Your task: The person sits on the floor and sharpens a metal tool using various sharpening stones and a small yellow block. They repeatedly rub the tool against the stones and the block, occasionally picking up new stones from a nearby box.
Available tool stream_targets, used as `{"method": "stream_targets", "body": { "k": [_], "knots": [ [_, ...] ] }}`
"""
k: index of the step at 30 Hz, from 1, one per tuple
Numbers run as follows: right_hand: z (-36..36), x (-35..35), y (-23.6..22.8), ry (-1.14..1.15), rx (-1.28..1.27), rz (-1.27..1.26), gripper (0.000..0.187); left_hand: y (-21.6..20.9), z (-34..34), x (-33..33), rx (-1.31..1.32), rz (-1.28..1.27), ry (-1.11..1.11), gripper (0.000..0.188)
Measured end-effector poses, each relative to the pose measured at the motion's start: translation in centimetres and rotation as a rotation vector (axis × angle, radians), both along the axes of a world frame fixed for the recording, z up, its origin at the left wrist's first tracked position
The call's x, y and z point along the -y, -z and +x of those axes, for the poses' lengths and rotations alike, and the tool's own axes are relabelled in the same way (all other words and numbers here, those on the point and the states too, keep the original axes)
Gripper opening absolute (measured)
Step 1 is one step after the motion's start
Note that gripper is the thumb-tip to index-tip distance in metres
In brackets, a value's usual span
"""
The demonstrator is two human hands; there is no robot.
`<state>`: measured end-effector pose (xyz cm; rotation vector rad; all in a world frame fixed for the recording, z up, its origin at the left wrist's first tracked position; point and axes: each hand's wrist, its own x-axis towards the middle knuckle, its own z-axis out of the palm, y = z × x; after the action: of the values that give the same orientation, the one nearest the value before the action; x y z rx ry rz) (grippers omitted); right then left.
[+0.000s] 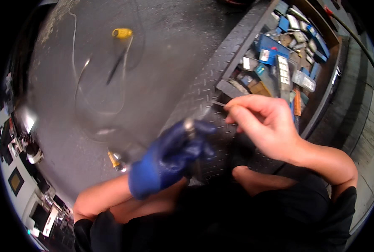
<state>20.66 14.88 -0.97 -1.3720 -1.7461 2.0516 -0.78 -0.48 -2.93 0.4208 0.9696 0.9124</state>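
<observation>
My left hand (170,151) wears a blue coated glove and is blurred by motion. A small shiny metal piece (188,124) shows at its curled fingers and seems to be held there; its kind is too blurred to tell. My bare right hand (273,126) is closed in a pinch on a thin metal strip (217,103), whose tip points left toward the gloved hand. Both hands are above a dark diamond-tread plate (204,92), and the strip and the metal piece are apart.
At the right lies an open tray (231,89) crowded with small boxes, a blue case (271,48) and loose packs. On the grey floor (161,54) are a yellow piece (122,33) with a pale cord, a dark stick (116,67) and a yellow-handled item (113,159).
</observation>
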Motion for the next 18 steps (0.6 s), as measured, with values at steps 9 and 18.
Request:
{"method": "stream_targets", "body": {
  "k": [9,18],
  "knots": [
    [-0.9,-0.8,-1.1,-0.242,-0.06,0.194,0.019,-1.0,0.0,0.0,-0.002,-0.033,0.152,0.045],
    [-1.5,-0.3,-0.4,-0.396,-0.259,0.592,0.022,-0.9,-0.3,-0.1,-0.572,0.304,0.284,0.047]
  ]
}}
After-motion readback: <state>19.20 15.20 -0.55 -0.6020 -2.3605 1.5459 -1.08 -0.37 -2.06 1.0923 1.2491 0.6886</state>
